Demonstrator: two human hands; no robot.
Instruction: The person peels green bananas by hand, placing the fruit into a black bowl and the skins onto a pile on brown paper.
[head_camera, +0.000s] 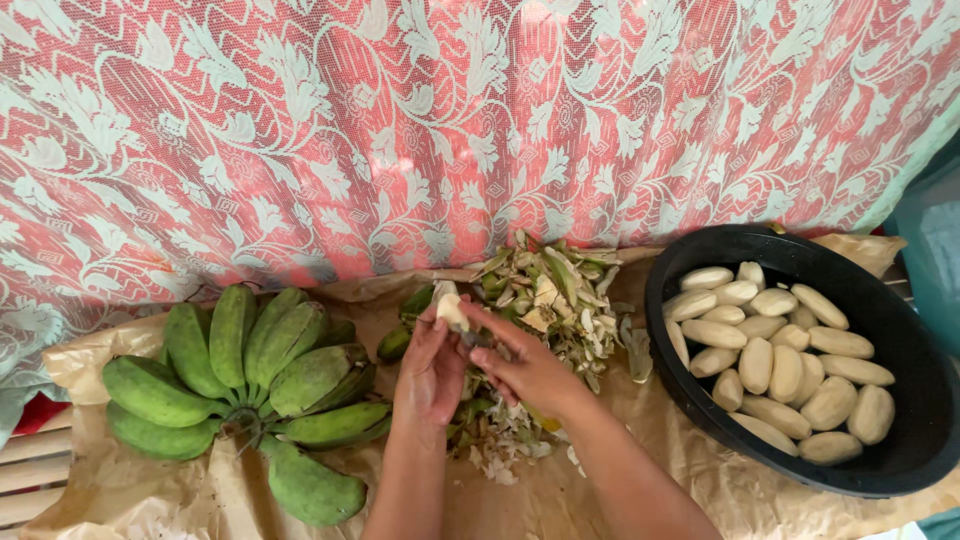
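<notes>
In the head view, the left hand (432, 372) holds a partly peeled banana (450, 310), its fingers closed around the pale flesh. The right hand (527, 368) touches the same banana from the side, its fingers pinched near it; I cannot tell if they hold a blade or only a strip of peel. Just behind lies the heap of peels (545, 295) on the brown paper (130, 490). The green bunch (250, 385) lies at the left, and the black basin (905, 375) with peeled bananas (780, 365) stands at the right. I think the wet flesh could slip from the grip and fall among the peels.
</notes>
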